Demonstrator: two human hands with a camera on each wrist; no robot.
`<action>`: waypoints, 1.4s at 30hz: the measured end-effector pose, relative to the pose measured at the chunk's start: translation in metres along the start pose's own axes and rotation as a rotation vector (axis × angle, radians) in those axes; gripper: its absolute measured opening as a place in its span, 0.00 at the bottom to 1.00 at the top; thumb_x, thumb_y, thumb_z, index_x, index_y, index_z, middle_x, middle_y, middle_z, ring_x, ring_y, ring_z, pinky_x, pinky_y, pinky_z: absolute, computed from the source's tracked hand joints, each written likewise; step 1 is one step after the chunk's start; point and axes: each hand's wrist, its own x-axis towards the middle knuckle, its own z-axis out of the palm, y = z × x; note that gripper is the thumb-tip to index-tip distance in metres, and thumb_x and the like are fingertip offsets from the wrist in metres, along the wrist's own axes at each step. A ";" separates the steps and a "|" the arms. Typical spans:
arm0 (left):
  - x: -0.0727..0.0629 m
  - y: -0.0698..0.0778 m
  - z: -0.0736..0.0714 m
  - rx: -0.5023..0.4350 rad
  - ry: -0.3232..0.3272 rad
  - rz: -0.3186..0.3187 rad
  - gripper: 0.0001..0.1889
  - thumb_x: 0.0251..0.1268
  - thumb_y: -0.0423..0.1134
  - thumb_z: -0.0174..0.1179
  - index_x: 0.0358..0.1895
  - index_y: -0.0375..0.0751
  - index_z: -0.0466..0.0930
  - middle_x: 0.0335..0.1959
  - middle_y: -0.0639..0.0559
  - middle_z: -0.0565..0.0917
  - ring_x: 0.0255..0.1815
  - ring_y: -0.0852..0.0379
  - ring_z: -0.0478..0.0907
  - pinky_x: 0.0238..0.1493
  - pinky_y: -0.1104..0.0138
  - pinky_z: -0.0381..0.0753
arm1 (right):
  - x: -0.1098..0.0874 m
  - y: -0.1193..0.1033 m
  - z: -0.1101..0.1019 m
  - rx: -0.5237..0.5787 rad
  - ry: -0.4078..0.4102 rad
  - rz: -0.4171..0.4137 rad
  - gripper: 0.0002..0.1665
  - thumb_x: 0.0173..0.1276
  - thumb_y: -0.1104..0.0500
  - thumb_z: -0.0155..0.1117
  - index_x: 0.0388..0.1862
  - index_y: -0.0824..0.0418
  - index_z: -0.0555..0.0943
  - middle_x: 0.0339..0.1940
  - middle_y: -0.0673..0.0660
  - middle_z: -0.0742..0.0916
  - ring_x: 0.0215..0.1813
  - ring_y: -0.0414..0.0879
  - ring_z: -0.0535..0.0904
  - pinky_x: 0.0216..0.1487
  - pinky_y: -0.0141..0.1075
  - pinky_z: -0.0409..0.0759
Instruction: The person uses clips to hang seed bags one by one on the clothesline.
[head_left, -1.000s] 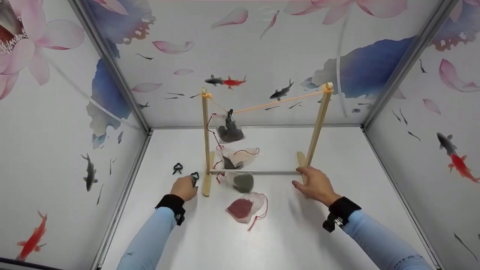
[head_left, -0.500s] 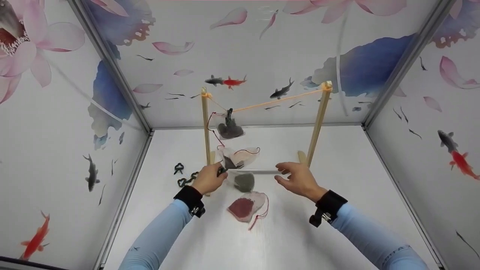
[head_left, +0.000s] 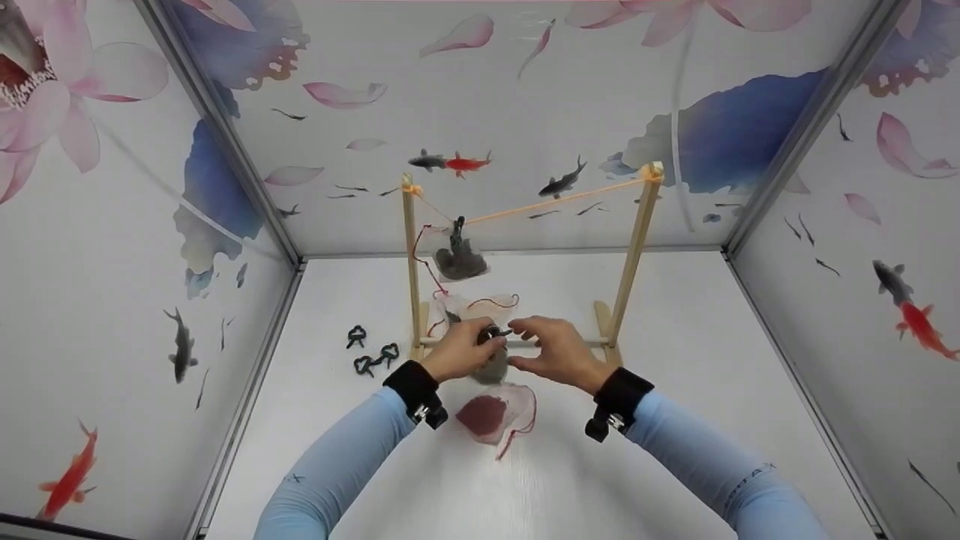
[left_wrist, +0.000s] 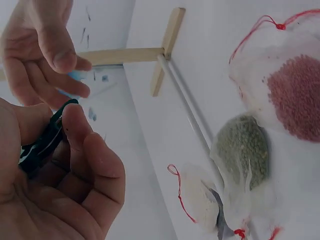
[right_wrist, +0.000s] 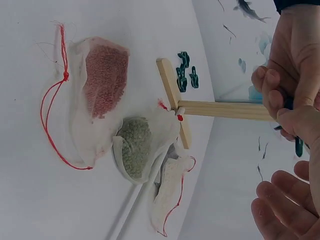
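My left hand [head_left: 457, 349] holds a dark green clothespin [left_wrist: 42, 145] between thumb and curled fingers, above the stand's low bar. Close on its right, my right hand [head_left: 559, 352] has thumb and fingers apart, fingertips near the clothespin's end; contact is unclear. Beneath the hands lies a mesh bag of green grains [right_wrist: 135, 150], partly hidden in the head view. Nearer me is a bag of red grains [head_left: 480, 418] with a red drawstring. Behind lies a pale bag with dark contents [head_left: 499, 306]. Another dark-filled bag [head_left: 461, 262] hangs clipped to an orange string [head_left: 555, 202].
The string runs between two wooden posts, left [head_left: 411, 262] and right [head_left: 637, 255], joined low down by a white bar [left_wrist: 190, 115]. Several loose clothespins [head_left: 356, 337] lie left of the stand. Printed panels [head_left: 360, 217] wall in the white table [head_left: 637, 465].
My left hand has moved right from beside the loose clothespins, carrying one to above the green-grain bag. My right hand has left the stand's right foot and come left towards it.
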 end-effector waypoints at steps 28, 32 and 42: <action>-0.009 -0.034 0.029 0.146 -0.010 -0.054 0.21 0.90 0.55 0.56 0.43 0.43 0.86 0.28 0.58 0.82 0.28 0.62 0.75 0.33 0.67 0.74 | -0.012 0.024 -0.008 -0.447 -0.081 -0.217 0.09 0.76 0.58 0.77 0.35 0.57 0.87 0.25 0.52 0.88 0.23 0.46 0.84 0.28 0.44 0.85; -0.015 -0.050 0.056 0.406 -0.082 -0.014 0.16 0.83 0.55 0.65 0.47 0.46 0.88 0.36 0.53 0.89 0.35 0.58 0.81 0.39 0.63 0.82 | -0.019 0.030 -0.009 -0.432 -0.123 -0.158 0.07 0.76 0.58 0.77 0.35 0.56 0.89 0.24 0.51 0.89 0.22 0.42 0.80 0.27 0.44 0.85; -0.023 -0.079 0.117 0.784 -0.158 -0.058 0.26 0.70 0.68 0.71 0.49 0.49 0.86 0.51 0.48 0.86 0.51 0.48 0.82 0.47 0.55 0.88 | -0.030 0.039 -0.004 -0.440 -0.147 -0.092 0.13 0.73 0.57 0.79 0.29 0.55 0.86 0.21 0.52 0.88 0.21 0.45 0.79 0.25 0.46 0.82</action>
